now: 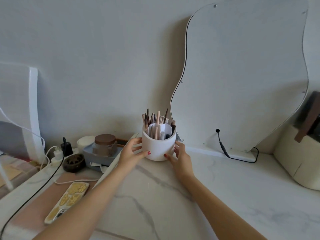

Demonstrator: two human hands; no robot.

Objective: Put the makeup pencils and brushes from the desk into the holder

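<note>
Between the left hand [132, 152] and right hand [180, 155], the holder [158, 145] is standing on the bench [216, 191], both hands' fingers spread, cupping its sides. Pencils and brushes [156, 119] are sticking up inside. A phone [68, 200] is lying left of the left forearm.

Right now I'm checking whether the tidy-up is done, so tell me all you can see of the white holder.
The holder is a round, matte white cup, upright on the marbled desk before the wavy mirror. A white inner divider splits it into compartments, packed with pencils and brushes standing on end. The left hand and right hand clasp its sides.
</note>
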